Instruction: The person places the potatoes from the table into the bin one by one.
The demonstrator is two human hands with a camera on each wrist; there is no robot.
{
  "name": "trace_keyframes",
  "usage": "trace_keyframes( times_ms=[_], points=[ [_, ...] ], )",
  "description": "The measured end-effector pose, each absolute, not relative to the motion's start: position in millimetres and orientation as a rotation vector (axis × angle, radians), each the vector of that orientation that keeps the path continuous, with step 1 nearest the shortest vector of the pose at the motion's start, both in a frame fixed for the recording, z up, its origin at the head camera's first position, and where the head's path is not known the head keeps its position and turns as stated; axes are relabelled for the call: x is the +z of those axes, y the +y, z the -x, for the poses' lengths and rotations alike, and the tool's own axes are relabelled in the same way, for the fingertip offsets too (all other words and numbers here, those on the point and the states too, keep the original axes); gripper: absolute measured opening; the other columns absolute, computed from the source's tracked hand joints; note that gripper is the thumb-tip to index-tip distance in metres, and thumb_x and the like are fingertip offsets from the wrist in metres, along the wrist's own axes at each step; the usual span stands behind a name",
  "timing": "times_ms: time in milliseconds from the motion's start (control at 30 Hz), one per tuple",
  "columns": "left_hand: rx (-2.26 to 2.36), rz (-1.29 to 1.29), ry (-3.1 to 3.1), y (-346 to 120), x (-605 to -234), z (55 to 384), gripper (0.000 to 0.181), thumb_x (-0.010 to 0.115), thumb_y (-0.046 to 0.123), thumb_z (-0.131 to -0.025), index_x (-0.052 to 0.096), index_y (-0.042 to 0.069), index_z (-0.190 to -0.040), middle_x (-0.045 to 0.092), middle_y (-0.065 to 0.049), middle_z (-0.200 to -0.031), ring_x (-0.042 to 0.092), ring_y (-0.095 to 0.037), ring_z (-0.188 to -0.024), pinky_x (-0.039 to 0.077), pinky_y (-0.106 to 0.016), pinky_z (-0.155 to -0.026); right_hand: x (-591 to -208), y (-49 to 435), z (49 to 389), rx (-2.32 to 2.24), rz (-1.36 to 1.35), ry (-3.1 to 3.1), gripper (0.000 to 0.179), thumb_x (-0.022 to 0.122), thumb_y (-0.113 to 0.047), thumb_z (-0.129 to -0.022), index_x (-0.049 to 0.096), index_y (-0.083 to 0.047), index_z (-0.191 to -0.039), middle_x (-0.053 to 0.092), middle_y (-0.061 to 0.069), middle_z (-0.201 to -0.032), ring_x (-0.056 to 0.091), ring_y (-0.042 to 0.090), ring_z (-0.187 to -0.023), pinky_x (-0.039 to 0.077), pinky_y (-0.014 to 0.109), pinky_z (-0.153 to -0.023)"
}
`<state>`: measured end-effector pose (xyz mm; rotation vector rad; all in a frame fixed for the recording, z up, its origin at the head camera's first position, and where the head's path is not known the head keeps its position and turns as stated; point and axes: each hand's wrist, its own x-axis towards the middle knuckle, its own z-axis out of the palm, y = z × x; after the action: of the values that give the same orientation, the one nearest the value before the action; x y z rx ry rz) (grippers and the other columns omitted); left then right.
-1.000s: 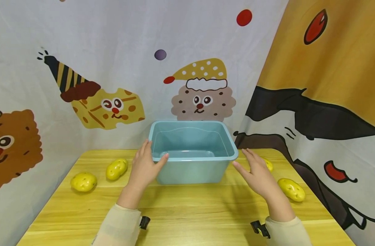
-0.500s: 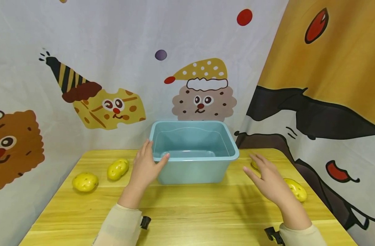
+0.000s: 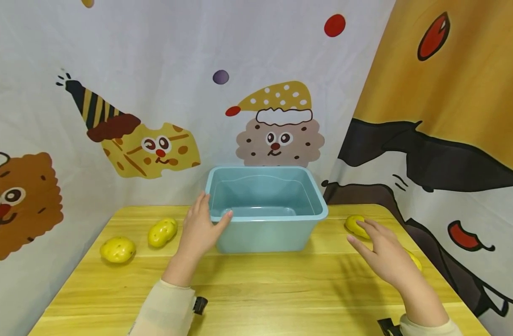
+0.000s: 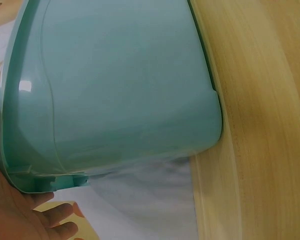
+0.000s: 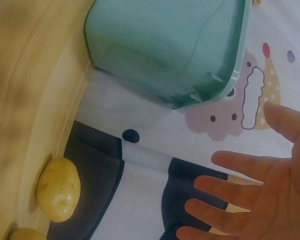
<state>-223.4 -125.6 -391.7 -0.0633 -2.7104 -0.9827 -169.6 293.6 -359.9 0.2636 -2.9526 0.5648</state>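
A light blue-green plastic bin stands upright at the back middle of the wooden table. My left hand is at its front left corner, fingers along the left side and thumb by the front rim. The left wrist view shows those fingers loosely extended beside the rim; a firm grip is not visible. To the right of the bin, my right hand hovers with spread fingers and holds nothing. Just beyond its fingertips lies a yellow potato. Another potato is partly hidden behind this hand.
Two more yellow potatoes lie left of the bin: one potato near the left hand, another potato farther out. A printed cartoon curtain hangs behind the wooden table, and continues along both sides.
My right hand has moved away from the bin's right side, outward to the right and slightly nearer, uncovering the far right potato. The left hand and bin have stayed put.
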Motion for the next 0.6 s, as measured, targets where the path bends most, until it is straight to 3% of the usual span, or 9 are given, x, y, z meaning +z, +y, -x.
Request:
trace_keyframes(
  times_ms=[300,600],
  points=[
    [-0.984,0.06,-2.71,-124.6,-391.6,223.0,0.093,0.055,0.061,-0.094,0.024,-0.002,-0.155,0.016,-0.021,-0.164,0.024,-0.046,-0.145,0.021,-0.067,-0.114,-360.6,308.2,162.8,0.555,-0.265,-2.982,0.077,0.048,-0.056,-0.101,0.046,0.007,-0.144,0.037,0.04,-0.145,0.032,0.062,-0.13,0.028,0.076,-0.099],
    [-0.979,0.064,-2.704,-125.1,-392.2,223.0,0.093,0.056,0.061,-0.094,0.025,-0.002,-0.155,0.017,-0.02,-0.164,0.025,-0.046,-0.144,0.022,-0.067,-0.113,-366.8,319.0,157.9,0.537,-0.26,-2.991,0.074,0.051,-0.055,-0.1,0.049,0.008,-0.14,0.044,0.037,-0.141,0.043,0.059,-0.123,0.039,0.072,-0.093]
  ],
)
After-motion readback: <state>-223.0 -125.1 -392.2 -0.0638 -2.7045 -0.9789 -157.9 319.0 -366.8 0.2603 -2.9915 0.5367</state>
